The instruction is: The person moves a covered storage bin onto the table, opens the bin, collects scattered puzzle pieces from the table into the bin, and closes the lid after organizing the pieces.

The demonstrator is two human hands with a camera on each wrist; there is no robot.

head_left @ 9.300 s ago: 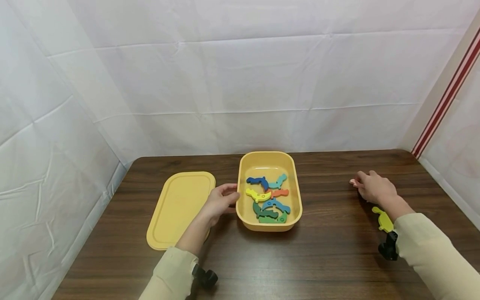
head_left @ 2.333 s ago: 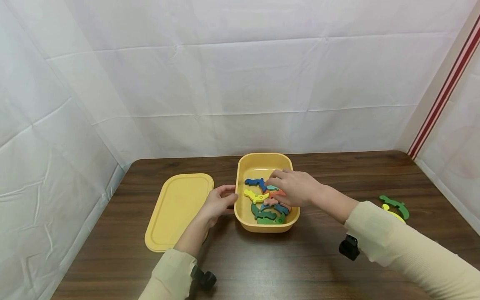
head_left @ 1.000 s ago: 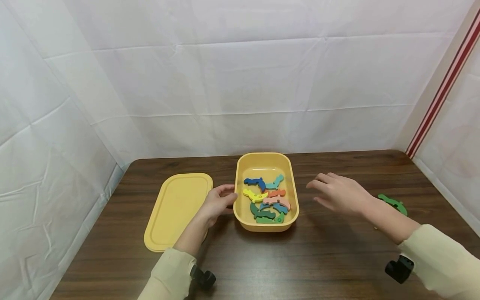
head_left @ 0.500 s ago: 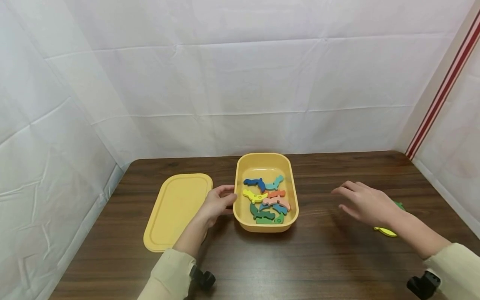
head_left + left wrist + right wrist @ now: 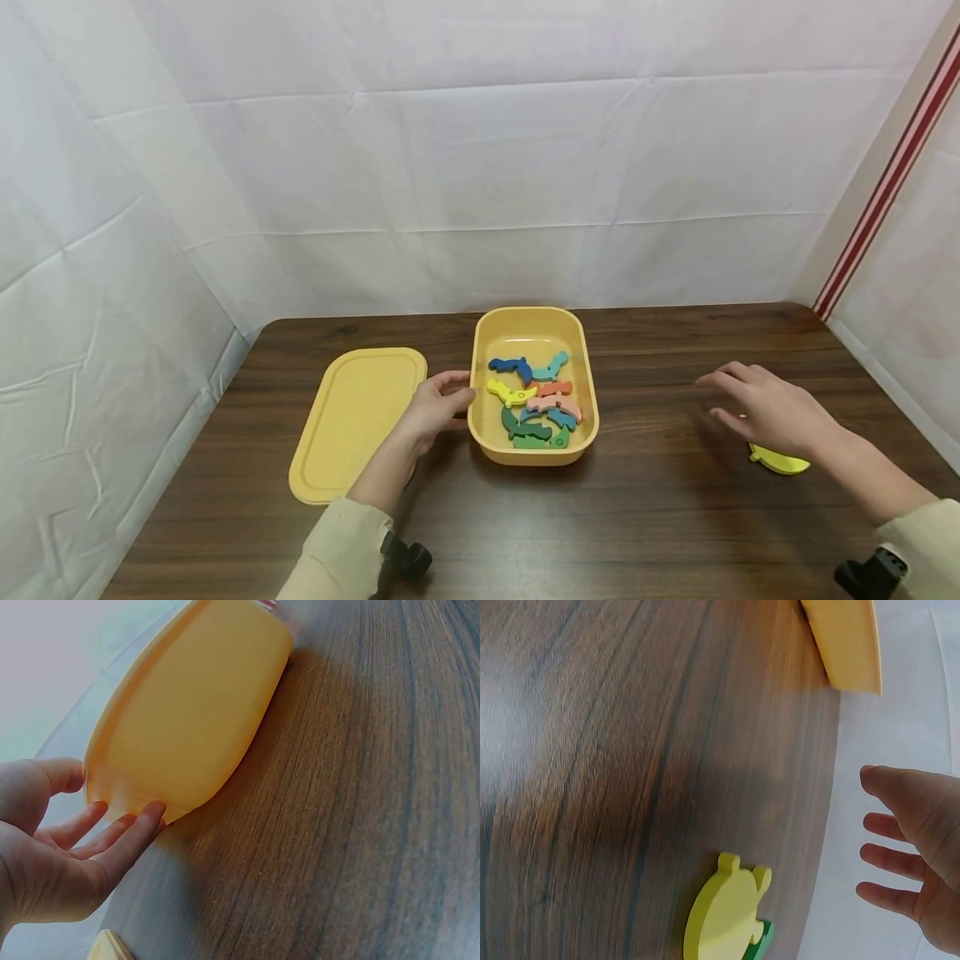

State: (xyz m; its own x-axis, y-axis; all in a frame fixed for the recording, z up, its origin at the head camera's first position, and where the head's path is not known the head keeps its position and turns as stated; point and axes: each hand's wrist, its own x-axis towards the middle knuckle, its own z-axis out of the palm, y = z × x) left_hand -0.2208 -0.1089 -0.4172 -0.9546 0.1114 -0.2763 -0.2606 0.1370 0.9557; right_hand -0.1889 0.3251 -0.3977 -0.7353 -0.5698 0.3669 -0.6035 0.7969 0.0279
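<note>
My left hand [image 5: 437,410] rests at the left side of a yellow plastic box [image 5: 534,457]. In the left wrist view its thumb is at the rim and the spread fingertips touch the outer wall [image 5: 187,720]. Inside the box lie several flat animal-shaped pieces, among them a dark blue one [image 5: 512,367], a yellow one [image 5: 510,392] and a pink one [image 5: 555,404]. My right hand [image 5: 772,408] hovers over the table's right side, fingers apart, holding nothing. Below it lies a yellow turtle-like piece [image 5: 724,915], with a green piece [image 5: 761,941] partly behind it.
A yellow lid [image 5: 360,421] lies flat left of the box. The dark wood table [image 5: 637,533] ends at the back against a white cloth wall [image 5: 480,167]. A black wrist camera [image 5: 407,557] sits at the left sleeve.
The pink piece, at my right hand on the table earlier, now lies in the box. My right hand has left the box and moved right over the remaining pieces. The left hand stays put.
</note>
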